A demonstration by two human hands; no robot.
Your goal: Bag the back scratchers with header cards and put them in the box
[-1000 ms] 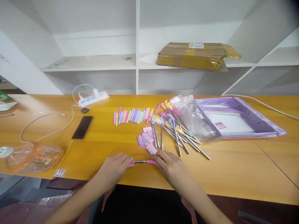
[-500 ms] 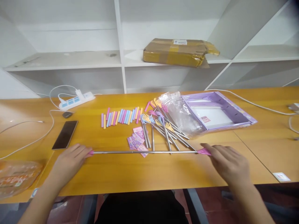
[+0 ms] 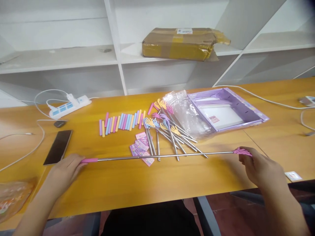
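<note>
A long, thin metal rod (image 3: pixel 167 155) spans the space between my two hands, above the table's front part. My left hand (image 3: pixel 67 170) is closed on its pink handle (image 3: pixel 90 160). At the other end, my right hand (image 3: pixel 261 165) grips the pink hand-shaped head (image 3: pixel 242 151). Behind the rod lies a pile of metal sticks (image 3: pixel 173 142) with yellow, pink, blue and purple hand-shaped heads. Small pink and purple cards (image 3: pixel 140 147) rest beside them. Several coloured handles (image 3: pixel 123 122) form a row to the left of the pile.
A purple tray (image 3: pixel 256 114) and clear plastic bags (image 3: pixel 187 113) lie behind the pile. At left are a phone (image 3: pixel 58 147), a power strip (image 3: pixel 70 106) with cables and a clear package (image 3: pixel 16 196). A taped cardboard box (image 3: pixel 177 44) sits on the shelf.
My hands have moved farther apart, and the rod now extends longer. More of the pink handle and the pink head shows. The camera view has shifted slightly.
</note>
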